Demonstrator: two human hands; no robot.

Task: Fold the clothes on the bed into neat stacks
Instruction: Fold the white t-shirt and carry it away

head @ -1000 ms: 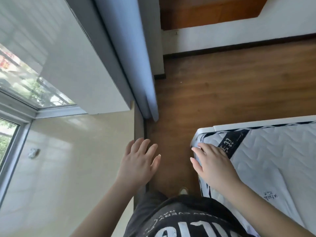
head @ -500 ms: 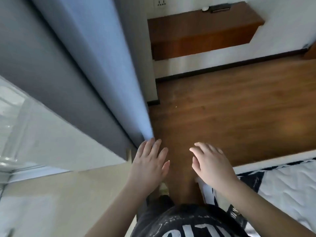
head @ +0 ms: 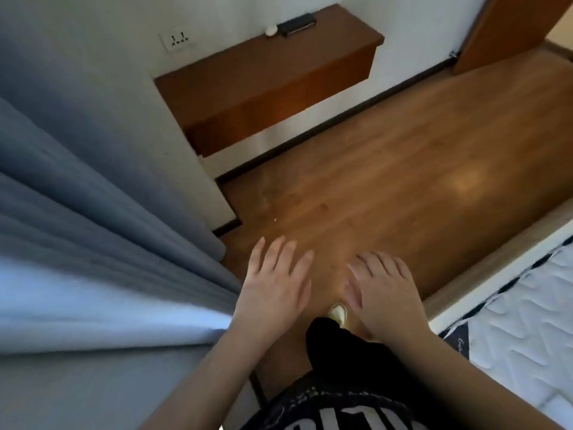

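Only a corner of the bed shows: a white quilted mattress (head: 521, 330) with dark trim at the lower right, on a pale wooden frame (head: 483, 268). No clothes are in view. My left hand (head: 273, 287) hovers over the wooden floor with straight, spread fingers and holds nothing. My right hand (head: 384, 293) hovers beside it, fingers loosely extended, also empty, just left of the bed corner.
A grey-blue curtain (head: 102, 243) hangs along the left. A wooden wall shelf (head: 266, 79) with a dark box and a small white object sits at the back, a wall socket (head: 177, 40) beside it. Wooden floor (head: 372, 187) lies ahead; a door (head: 508, 29) stands top right.
The view has swung away from the window and up toward the room. The mattress has slid to the lower right edge. Both hands stay empty, held out in front.
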